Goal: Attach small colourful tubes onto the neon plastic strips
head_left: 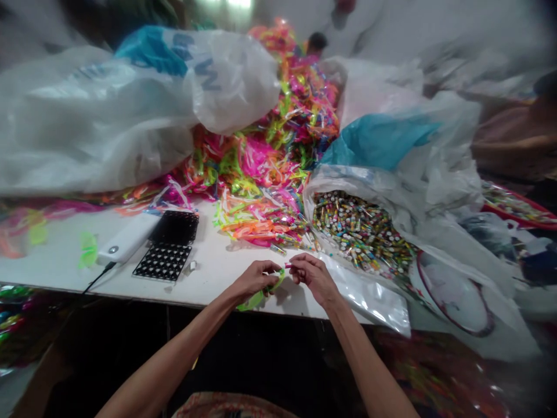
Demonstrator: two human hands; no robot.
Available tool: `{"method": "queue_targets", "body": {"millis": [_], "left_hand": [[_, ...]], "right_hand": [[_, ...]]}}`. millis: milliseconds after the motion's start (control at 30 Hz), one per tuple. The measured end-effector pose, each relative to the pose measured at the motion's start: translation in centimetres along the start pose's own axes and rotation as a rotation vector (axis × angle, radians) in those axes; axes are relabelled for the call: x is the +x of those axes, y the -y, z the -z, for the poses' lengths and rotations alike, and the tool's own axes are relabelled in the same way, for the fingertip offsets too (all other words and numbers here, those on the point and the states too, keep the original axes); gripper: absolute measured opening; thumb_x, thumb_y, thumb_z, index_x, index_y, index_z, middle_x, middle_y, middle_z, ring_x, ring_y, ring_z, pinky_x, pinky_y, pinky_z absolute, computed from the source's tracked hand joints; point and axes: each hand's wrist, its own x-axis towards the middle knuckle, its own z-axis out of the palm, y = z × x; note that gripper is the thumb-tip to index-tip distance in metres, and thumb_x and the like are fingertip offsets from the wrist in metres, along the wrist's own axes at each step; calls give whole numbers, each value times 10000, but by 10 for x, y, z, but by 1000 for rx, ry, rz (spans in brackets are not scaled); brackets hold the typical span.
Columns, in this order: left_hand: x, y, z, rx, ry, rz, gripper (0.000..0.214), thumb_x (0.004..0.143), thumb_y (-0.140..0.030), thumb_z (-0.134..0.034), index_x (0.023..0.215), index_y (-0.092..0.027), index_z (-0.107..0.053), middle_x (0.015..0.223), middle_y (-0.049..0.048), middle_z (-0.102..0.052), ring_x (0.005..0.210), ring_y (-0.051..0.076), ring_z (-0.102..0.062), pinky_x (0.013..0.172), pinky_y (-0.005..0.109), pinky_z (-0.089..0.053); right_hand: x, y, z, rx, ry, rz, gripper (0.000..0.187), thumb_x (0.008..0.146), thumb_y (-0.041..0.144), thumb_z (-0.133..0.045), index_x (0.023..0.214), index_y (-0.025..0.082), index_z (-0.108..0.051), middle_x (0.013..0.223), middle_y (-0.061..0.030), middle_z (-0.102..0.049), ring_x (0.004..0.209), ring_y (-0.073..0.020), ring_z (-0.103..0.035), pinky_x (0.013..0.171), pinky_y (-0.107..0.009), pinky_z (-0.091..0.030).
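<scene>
My left hand [257, 277] is closed around a translucent lime-green plastic piece [252, 302], whose wide end hangs down by the table edge. Between the fingertips of my right hand [312, 275] is a small pink tube-like piece [288, 265]. Its tip points at the green piece and comes very close to it; whether they touch I cannot tell. Just beyond my hands lies a heap of neon plastic pieces [256, 215] in orange, pink and yellow-green. A small cylinder [278, 249] rests on the table in front of them.
An open bag of many small coloured cylinders [357, 226] stands right of the heap. Left are a black grid tray [163, 262] and a white device [128, 235] with a cable. A clear plastic sheet [369, 290] lies right, near a white basin [452, 290]. Large bags [108, 122] stand behind.
</scene>
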Motion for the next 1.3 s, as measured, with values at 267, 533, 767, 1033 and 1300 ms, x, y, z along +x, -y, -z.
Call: {"method": "queue_targets", "body": {"millis": [267, 533, 767, 1033, 1300], "left_hand": [[-9, -8, -5, -33, 130, 47, 266, 625, -170, -481, 889, -138, -496, 651, 11, -606, 431, 86, -503, 451, 188, -330], [-13, -21, -3, -58, 200, 30, 143, 644, -186, -447, 745, -128, -530, 622, 1, -555, 477, 88, -478, 498, 208, -355], [-9, -16, 1, -16, 183, 35, 115, 688, -202, -464, 762, -140, -525, 633, -5, -539, 490, 86, -470, 478, 199, -349], [-10, -20, 2, 93, 147, -15, 456, 759, -578, -474, 716, -128, -533, 545, -23, -476, 431, 64, -399, 420, 183, -312], [3, -39, 29, 562, -16, -230, 351, 817, -456, -457, 860, -148, -621, 676, 17, -572, 593, 119, -499, 568, 236, -412]], "right_hand": [[-10, 9, 0, -15, 80, -54, 167, 658, 308, -674, 699, 161, -608, 613, -13, -626, 480, -88, -510, 440, -203, -368], [-13, 16, 2, -69, 159, -89, 187, 689, 329, -659, 725, 148, -630, 575, -15, -621, 424, -85, -516, 425, -200, -370], [-10, 17, -2, -133, 143, -82, 207, 715, 348, -636, 683, 144, -621, 533, -5, -594, 368, -64, -474, 380, -175, -337], [-11, 20, -10, -326, 110, -77, 326, 684, 465, -628, 616, 147, -603, 507, -3, -545, 380, -96, -468, 385, -216, -347], [19, 33, -25, -303, 104, -32, 342, 647, 481, -650, 645, 140, -628, 545, -7, -539, 433, -96, -460, 428, -219, -364]]}}
